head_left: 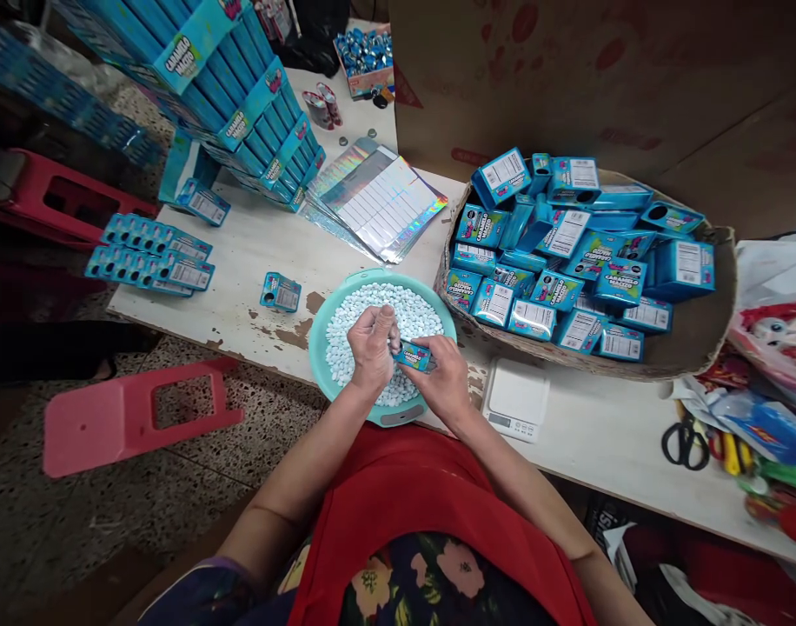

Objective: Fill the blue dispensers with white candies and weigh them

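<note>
Floral garment (430, 582), left hand (371, 354) half-curled, contents unclear, right hand (446, 377) snug around blue box (412, 356) over bowl (318, 348)

Forearms (310, 452) angled inward; left hand (372, 349) curled, right hand (445, 378) pinching.

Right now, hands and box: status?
Right hand grips small blue box over bowl of pale pieces. Left hand curled at box's end; contents unclear. Scale and cardboard tray right of bowl.

The held blue box (412, 356) is reading "CARAMELO MACIZO"; stacked trays (238, 129) and loose blue boxes (620, 280) in the carton (693, 332) are carrying the same words, smaller print blurring beyond reading.
</note>
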Demonstrator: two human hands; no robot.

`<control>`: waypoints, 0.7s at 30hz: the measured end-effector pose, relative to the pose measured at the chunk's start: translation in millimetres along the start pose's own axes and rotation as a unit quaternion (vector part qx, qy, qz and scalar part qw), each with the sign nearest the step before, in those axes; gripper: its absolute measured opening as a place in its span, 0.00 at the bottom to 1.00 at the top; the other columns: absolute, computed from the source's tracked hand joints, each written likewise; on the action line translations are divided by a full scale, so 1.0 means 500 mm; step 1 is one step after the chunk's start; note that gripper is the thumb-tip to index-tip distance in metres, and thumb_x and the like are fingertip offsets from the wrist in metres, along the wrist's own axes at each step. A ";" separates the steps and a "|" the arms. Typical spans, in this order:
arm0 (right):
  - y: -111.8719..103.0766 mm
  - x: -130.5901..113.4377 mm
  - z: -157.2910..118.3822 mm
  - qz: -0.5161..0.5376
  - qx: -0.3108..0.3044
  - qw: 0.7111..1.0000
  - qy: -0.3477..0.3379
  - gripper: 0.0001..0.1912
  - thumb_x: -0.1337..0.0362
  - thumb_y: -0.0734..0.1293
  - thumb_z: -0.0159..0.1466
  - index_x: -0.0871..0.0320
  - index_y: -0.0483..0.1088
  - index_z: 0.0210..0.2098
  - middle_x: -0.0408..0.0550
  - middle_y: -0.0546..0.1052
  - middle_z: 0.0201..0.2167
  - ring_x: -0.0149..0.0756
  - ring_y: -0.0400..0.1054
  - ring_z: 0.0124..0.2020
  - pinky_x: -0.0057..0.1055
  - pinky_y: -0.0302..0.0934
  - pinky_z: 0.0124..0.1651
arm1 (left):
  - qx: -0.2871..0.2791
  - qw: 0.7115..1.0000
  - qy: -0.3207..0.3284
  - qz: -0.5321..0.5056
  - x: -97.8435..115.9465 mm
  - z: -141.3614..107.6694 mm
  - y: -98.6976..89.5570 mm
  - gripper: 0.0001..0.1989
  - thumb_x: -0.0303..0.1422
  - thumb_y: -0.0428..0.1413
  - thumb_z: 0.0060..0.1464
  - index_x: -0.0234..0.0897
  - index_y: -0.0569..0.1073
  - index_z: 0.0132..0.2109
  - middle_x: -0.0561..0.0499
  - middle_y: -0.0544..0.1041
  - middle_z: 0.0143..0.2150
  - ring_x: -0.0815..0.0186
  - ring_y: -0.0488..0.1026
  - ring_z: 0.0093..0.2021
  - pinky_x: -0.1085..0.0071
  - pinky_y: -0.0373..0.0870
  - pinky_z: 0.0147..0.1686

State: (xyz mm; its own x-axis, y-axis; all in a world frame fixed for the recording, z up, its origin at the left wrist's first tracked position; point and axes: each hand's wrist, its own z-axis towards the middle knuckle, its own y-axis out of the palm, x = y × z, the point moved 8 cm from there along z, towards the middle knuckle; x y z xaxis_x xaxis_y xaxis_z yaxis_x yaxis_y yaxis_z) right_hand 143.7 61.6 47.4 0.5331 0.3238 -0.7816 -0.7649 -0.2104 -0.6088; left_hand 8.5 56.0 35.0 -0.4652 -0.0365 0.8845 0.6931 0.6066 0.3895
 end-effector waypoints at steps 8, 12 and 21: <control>-0.029 0.029 -0.018 0.058 0.022 0.998 0.027 0.16 0.59 0.73 0.55 0.54 0.71 0.41 0.47 0.76 0.38 0.42 0.70 0.42 0.37 0.63 0.45 | 0.024 0.999 -0.017 -0.044 0.018 0.025 -0.037 0.19 0.46 0.61 0.49 0.37 0.64 0.26 0.58 0.60 0.19 0.77 0.56 0.15 0.78 0.50 0.13; -0.012 0.050 -0.016 0.082 0.020 0.995 0.044 0.15 0.59 0.74 0.54 0.55 0.71 0.40 0.48 0.76 0.38 0.42 0.70 0.42 0.38 0.63 0.45 | 0.078 0.995 0.004 0.066 -0.038 0.055 -0.102 0.19 0.47 0.56 0.53 0.38 0.65 0.27 0.57 0.62 0.21 0.74 0.59 0.18 0.76 0.55 0.16; -0.196 0.151 -0.191 0.121 0.111 0.970 0.177 0.19 0.57 0.74 0.54 0.55 0.69 0.43 0.47 0.74 0.39 0.38 0.70 0.39 0.34 0.65 0.42 | -0.231 0.733 0.139 0.624 -0.161 -0.008 -0.061 0.27 0.46 0.50 0.58 0.39 0.64 0.61 0.39 0.63 0.63 0.50 0.57 0.64 0.49 0.53 0.61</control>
State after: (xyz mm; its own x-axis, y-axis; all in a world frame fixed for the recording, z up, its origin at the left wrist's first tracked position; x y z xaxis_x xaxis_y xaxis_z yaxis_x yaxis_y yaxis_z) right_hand 293.3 18.6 35.1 0.3886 -0.0554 -0.9197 -0.9214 -0.0236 -0.3879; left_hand 26.9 36.9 -47.0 0.7762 0.1198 0.6190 0.6257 -0.0262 -0.7796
